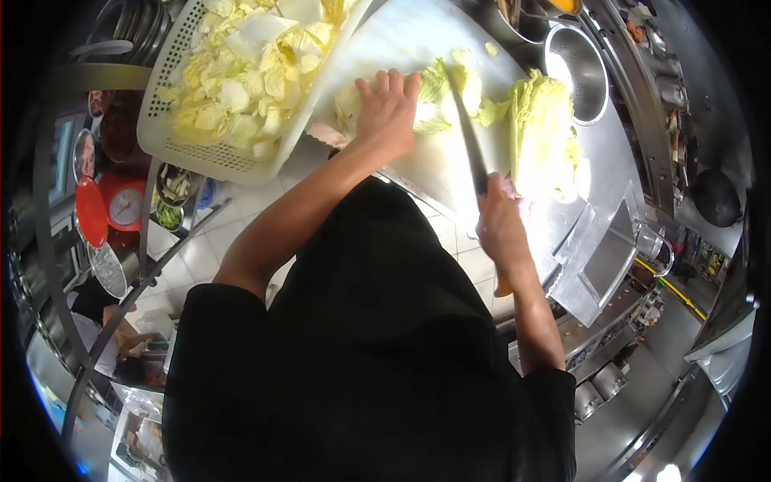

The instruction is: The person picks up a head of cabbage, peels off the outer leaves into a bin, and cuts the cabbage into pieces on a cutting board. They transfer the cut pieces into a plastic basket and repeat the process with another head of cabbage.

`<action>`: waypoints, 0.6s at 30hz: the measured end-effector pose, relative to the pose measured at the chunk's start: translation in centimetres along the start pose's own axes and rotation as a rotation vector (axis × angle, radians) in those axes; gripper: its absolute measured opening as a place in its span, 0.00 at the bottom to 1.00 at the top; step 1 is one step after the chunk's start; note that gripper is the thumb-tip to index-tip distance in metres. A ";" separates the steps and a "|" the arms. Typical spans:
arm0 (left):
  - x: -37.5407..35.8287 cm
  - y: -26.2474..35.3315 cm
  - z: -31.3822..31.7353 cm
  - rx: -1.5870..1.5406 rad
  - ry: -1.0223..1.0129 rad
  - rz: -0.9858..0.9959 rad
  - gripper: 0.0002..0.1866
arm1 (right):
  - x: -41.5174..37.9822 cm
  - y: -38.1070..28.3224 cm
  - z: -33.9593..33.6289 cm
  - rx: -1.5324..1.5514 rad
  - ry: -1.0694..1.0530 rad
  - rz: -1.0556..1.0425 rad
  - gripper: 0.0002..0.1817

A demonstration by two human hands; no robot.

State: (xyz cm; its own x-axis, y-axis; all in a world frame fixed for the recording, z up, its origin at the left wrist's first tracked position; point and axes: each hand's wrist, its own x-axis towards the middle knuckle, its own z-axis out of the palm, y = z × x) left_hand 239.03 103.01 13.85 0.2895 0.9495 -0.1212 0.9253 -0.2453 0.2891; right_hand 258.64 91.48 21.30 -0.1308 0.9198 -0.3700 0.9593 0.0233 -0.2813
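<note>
My left hand [387, 115] lies over a cut piece of napa cabbage [348, 110] on the white cutting board [405, 36], its fingers curved down and holding the leaves against the board. In my right hand [502, 225] is the handle of a kitchen knife [468, 132]. The blade points away from me and stands beside cut cabbage leaves [434, 95], to the right of my left hand. A larger piece of napa cabbage [536, 120] lies to the right of the knife. Glare hides part of its lower end.
A perforated cream basket [189, 157] full of chopped cabbage stands at the left of the board. At the back right is a metal colander [593, 92]. A red scale [124, 205] and bowls are on the left; another person [100, 333] works at the lower left.
</note>
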 end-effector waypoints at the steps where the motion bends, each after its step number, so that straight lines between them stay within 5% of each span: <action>1: 0.0 -0.1 0.1 -0.012 0.014 0.010 0.45 | 0.1 -1.5 -0.1 0.083 -0.007 -0.025 0.14; 3: -0.1 -0.5 0.1 -0.022 0.022 0.005 0.45 | 2.7 -2.1 1.8 0.134 -0.070 0.127 0.14; 8: -0.3 -0.4 0.2 -0.022 0.026 0.033 0.47 | 10.5 -1.0 6.5 0.113 0.014 0.012 0.15; 10: -1.1 -0.9 0.0 -0.057 0.015 0.044 0.47 | 9.8 0.1 5.9 0.150 -0.006 -0.014 0.15; 13: -2.1 -2.8 -0.7 -0.105 0.266 0.066 0.50 | 7.2 -0.9 1.5 0.131 -0.036 0.037 0.18; 15: -2.8 -4.1 -1.0 -0.163 -0.024 0.016 0.55 | 3.4 -2.3 -0.1 0.090 -0.065 0.135 0.21; 17: -2.7 -4.2 -0.2 -0.166 0.008 0.037 0.53 | 1.2 -3.0 -0.7 0.052 -0.083 0.101 0.28; 18: -2.5 -4.2 0.1 -0.156 0.018 0.040 0.52 | 0.8 -2.4 0.3 0.094 -0.054 0.017 0.22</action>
State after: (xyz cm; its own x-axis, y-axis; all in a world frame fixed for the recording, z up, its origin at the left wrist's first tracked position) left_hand 234.42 101.66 12.87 0.3194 0.9434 -0.0898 0.8635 -0.2507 0.4375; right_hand 256.15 92.03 21.38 -0.1309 0.8970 -0.4222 0.9343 -0.0308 -0.3552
